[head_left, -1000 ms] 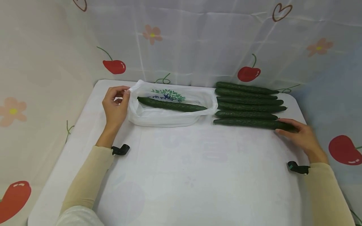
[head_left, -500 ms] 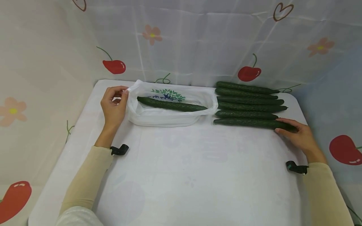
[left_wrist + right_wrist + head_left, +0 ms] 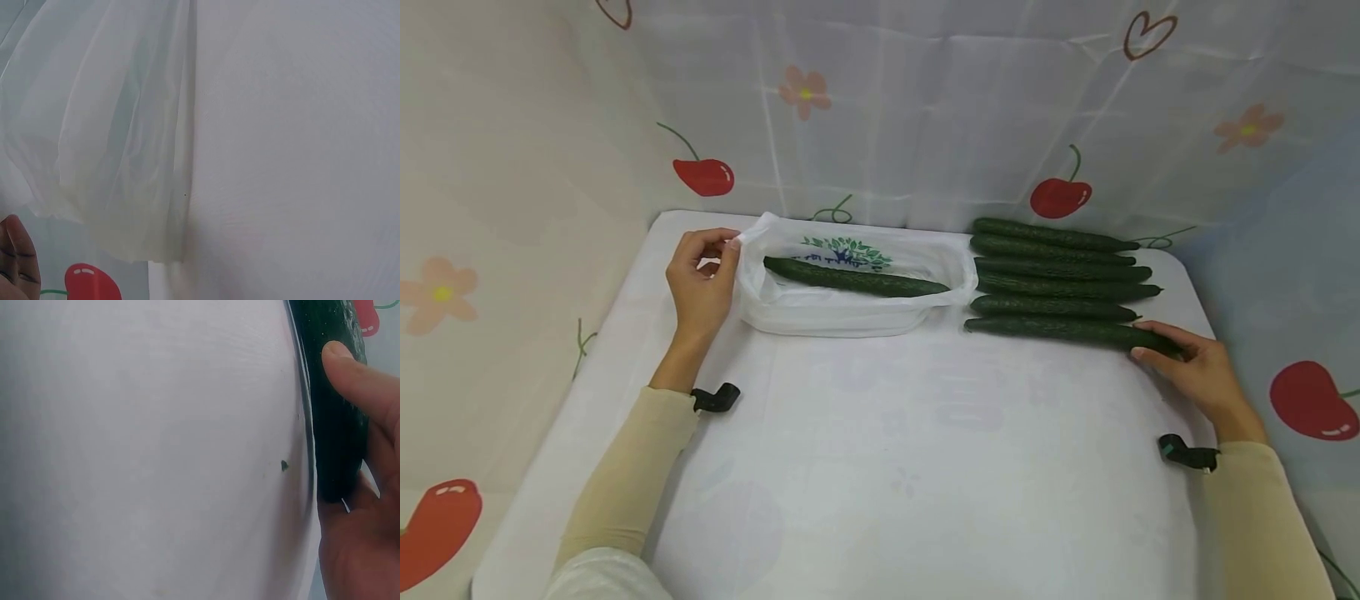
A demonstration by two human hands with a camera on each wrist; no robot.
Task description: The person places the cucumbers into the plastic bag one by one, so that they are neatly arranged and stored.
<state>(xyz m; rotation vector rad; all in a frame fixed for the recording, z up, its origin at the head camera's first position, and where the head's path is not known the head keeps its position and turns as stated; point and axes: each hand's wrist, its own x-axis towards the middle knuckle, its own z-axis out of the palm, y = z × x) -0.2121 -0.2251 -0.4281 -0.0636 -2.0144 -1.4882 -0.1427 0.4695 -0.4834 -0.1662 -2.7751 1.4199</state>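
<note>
At the left end of a white plastic bag, my left hand pinches its rim between thumb and fingers. The bag lies open, a green tree print on its inner wall, and one dark green cucumber rests inside. In the left wrist view the bag fills the left side; only the fingers show at the lower corner. My right hand grips the right end of the nearest cucumber in the row. The right wrist view shows the thumb laid along this cucumber, fingers behind it.
Several more cucumbers lie side by side just right of the bag, near the back edge of the white table. A printed curtain stands behind the table. A tiny green scrap lies on the tabletop.
The held cucumber's right end has shifted slightly toward me, opening a small gap to its neighbour, and my right hand has moved with it. The left hand stays at the bag's rim.
</note>
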